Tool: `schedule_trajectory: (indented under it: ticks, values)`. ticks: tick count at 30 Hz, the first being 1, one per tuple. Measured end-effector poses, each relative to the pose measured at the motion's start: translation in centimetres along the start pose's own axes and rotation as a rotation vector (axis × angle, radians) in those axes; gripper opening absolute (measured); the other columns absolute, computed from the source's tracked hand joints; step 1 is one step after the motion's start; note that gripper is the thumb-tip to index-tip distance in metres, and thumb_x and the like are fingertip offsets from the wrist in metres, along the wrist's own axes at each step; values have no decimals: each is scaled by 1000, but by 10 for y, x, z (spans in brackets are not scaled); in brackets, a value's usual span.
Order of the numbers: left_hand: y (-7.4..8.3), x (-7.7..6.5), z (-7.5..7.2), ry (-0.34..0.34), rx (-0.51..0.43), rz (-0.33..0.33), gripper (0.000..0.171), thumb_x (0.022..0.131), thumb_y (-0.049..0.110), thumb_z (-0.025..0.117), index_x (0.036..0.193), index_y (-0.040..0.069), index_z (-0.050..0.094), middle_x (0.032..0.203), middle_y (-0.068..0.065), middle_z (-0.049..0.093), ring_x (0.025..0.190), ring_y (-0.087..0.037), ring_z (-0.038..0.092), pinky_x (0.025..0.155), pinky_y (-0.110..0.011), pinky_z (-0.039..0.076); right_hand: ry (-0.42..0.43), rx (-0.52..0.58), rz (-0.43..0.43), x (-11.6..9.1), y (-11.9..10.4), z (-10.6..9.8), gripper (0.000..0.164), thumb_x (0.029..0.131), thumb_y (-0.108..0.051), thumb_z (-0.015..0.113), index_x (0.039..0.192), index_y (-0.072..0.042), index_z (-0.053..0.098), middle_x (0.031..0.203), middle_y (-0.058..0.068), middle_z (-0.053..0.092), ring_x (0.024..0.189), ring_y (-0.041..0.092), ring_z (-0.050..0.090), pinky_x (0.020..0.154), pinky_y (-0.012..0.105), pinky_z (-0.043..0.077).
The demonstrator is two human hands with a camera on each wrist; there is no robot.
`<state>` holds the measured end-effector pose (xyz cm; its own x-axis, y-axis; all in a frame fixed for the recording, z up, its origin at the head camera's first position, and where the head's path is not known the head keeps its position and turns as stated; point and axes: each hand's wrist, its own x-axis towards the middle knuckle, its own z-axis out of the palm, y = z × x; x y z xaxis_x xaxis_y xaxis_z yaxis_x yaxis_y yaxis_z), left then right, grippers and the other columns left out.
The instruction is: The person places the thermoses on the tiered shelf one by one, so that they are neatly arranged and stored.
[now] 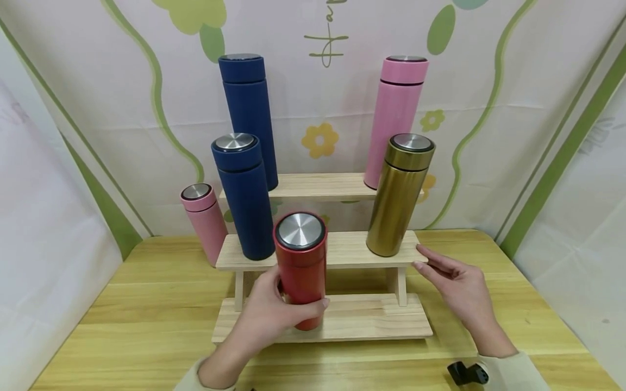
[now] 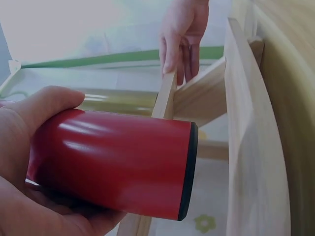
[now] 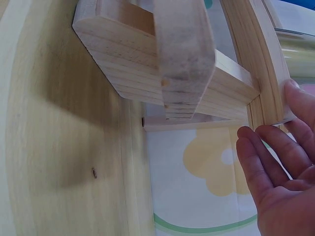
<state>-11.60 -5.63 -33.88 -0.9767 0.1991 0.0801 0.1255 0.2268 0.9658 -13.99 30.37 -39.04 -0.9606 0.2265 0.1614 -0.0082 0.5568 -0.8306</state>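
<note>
My left hand (image 1: 271,312) grips a red thermos flask (image 1: 303,277) with a silver lid, upright in front of the stepped wooden stand (image 1: 364,320). In the left wrist view a gap shows between the red flask's dark base (image 2: 189,172) and the lowest plank (image 2: 258,147). At the right end of the middle shelf, my right hand (image 1: 462,290) holds the shelf edge (image 3: 268,88) between thumb and fingers. Just above that hand, a gold flask (image 1: 398,203) stands on the middle shelf. A blue flask (image 1: 246,209) stands at that shelf's left end.
On the top shelf (image 1: 320,184) stand another blue flask (image 1: 249,108) at left and a pink one (image 1: 396,117) at right. A shorter pink flask (image 1: 207,231) is on the table (image 1: 161,304) left of the stand. Behind hangs a patterned cloth (image 1: 313,81).
</note>
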Motion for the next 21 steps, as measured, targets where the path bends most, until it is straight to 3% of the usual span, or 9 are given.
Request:
schedule_trajectory:
  ticks: [11,21]
  values:
    - [-3,6,25,-98,-29,-10,54,76,28,94,122,18,68,112,0,75,99,-17,71,90,-38,58,-8,22,0,0,1,1,52,93,-54,75,139,-30,70,122,-18,75,98,-14,68,74,13,56]
    - [-3,12,44,-117,-44,-37,55,77,29,93,124,22,66,114,3,73,103,-16,70,92,-40,58,-10,29,-19,1,2,1,51,94,-52,75,139,-29,70,123,-18,75,98,-14,68,74,13,56]
